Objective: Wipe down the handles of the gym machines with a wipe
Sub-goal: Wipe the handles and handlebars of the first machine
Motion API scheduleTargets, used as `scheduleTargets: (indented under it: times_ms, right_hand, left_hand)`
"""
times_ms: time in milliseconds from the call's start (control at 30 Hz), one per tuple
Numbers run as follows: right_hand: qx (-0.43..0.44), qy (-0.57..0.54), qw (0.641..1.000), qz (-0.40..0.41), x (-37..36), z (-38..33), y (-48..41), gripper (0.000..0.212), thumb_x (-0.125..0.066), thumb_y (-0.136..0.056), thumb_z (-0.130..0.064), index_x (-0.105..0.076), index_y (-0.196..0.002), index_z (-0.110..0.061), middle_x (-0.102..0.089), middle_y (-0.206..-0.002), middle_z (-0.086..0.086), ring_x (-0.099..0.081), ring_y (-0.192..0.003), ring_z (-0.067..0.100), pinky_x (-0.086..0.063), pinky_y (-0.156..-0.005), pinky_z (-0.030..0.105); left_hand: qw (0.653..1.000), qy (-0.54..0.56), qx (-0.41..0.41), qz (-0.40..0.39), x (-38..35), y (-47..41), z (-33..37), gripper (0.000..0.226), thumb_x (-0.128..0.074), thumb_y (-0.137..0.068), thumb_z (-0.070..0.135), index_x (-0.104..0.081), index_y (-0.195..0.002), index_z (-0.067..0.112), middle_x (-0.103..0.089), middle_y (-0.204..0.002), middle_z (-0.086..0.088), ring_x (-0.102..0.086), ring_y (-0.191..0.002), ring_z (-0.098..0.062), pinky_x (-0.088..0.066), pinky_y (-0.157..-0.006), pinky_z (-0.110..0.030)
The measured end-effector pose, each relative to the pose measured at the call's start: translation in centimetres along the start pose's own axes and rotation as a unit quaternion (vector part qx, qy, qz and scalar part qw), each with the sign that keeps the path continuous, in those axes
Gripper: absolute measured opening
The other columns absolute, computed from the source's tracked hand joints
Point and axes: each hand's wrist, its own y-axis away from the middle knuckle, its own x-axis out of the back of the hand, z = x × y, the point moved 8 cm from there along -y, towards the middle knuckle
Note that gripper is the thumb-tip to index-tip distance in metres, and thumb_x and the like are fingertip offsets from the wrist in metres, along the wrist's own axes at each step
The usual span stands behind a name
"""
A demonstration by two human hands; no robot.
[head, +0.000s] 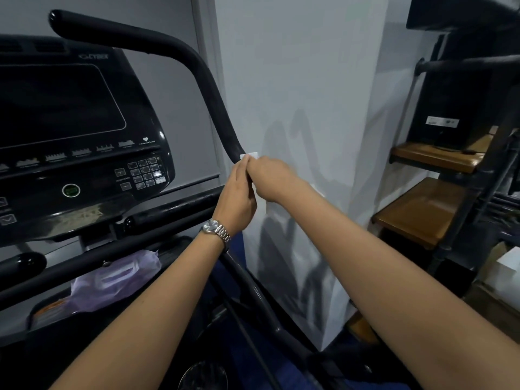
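Both hands, left [237, 199] and right [270, 178], curl closed around a white wipe [249, 157] on the machine's black handle [213, 108].

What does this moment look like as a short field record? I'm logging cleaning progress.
machine: black cardio machine with console
handle being wiped: curved right handle
wipe: white wipe, wrapped on the handle's lower part
left hand: closed around handle and wipe, wristwatch on wrist
right hand: closed on the wipe beside the left
also present: purple wipe packet on the machine; wooden shelves to the right
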Motion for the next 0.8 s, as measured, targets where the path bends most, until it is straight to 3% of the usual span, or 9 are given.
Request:
scheduleTargets:
  times_ms: [100, 200, 300, 467, 567, 700, 800]
  right_hand:
    - [0.029, -0.020, 0.999, 0.001, -0.5, 0.8, 1.0, 0.035, -0.045, -0.089, 0.003, -0.053, -0.122, -0.007, -0.061, -0.112, 0.011, -0.059, -0.092, 0.027, -0.039, -0.068, 0.029]
    - [0.030, -0.094, 0.995, 0.023, 0.0, 2.5, 2.0, 0.019, -0.050, -0.089, -0.005, -0.063, -0.101, -0.011, -0.067, -0.092, 0.008, -0.059, -0.079, 0.025, -0.038, -0.064, 0.028]
    - [-0.002, -0.152, 0.987, 0.049, 0.8, 3.4, 2.2, 0.013, -0.055, -0.081, -0.003, -0.058, -0.083, -0.016, -0.060, -0.075, 0.002, -0.061, -0.076, 0.026, -0.037, -0.062, 0.026]
    - [-0.049, -0.138, 0.987, 0.070, 0.9, 3.2, 1.6, 0.042, -0.071, -0.075, -0.008, -0.054, -0.113, -0.012, -0.065, -0.098, 0.007, -0.061, -0.088, 0.028, -0.041, -0.066, 0.029]
    - [-0.052, -0.091, 0.993, 0.055, 0.6, 3.6, 2.0, 0.030, -0.071, -0.073, -0.012, -0.061, -0.101, -0.015, -0.060, -0.084, 0.004, -0.062, -0.085, 0.028, -0.039, -0.062, 0.029]
    - [-0.028, 0.002, 0.998, 0.057, 0.5, 2.9, 2.3, 0.043, -0.058, -0.081, -0.006, -0.058, -0.121, -0.022, -0.058, -0.079, 0.009, -0.058, -0.078, 0.030, -0.037, -0.059, 0.031]
    - [-0.044, 0.028, 0.997, 0.052, 0.4, 2.1, 1.0, 0.018, -0.055, -0.085, -0.005, -0.062, -0.096, -0.018, -0.054, -0.079, 0.008, -0.056, -0.077, 0.028, -0.035, -0.063, 0.031]
  left_hand:
    - [1.000, -0.011, -0.003, -0.020, -0.1, -0.3, 0.2, 0.057, -0.037, -0.087, -0.010, -0.032, -0.142, 0.006, -0.042, -0.140, -0.011, -0.051, -0.117, -0.015, -0.044, -0.095, -0.027]
    - [0.998, -0.042, -0.037, -0.028, -0.6, -0.3, 1.0, 0.052, -0.038, -0.089, -0.004, -0.035, -0.140, 0.004, -0.047, -0.136, -0.011, -0.051, -0.119, -0.022, -0.043, -0.101, -0.036]
    - [0.997, -0.056, -0.034, -0.036, -0.8, -0.5, 1.4, 0.055, -0.042, -0.090, 0.000, -0.030, -0.144, 0.004, -0.045, -0.140, -0.012, -0.049, -0.124, -0.023, -0.042, -0.104, -0.039]
    - [0.997, -0.066, -0.009, -0.044, -0.3, -0.3, 1.3, 0.059, -0.043, -0.091, 0.002, -0.024, -0.146, 0.011, -0.054, -0.128, -0.010, -0.054, -0.112, -0.023, -0.046, -0.093, -0.036]
    - [0.995, -0.083, -0.026, -0.041, -0.1, 0.2, 1.1, 0.050, -0.042, -0.090, 0.002, -0.036, -0.139, 0.012, -0.052, -0.132, -0.005, -0.051, -0.117, -0.021, -0.043, -0.096, -0.041]
    - [0.994, -0.085, -0.052, -0.038, 0.0, 0.5, 1.1, 0.048, -0.043, -0.086, 0.001, -0.041, -0.130, 0.019, -0.052, -0.127, 0.006, -0.051, -0.113, -0.015, -0.044, -0.091, -0.038]
    - [0.995, -0.080, -0.043, -0.032, 0.1, 0.4, 0.4, 0.048, -0.044, -0.086, 0.001, -0.041, -0.131, 0.017, -0.056, -0.119, 0.004, -0.054, -0.103, -0.015, -0.047, -0.087, -0.038]
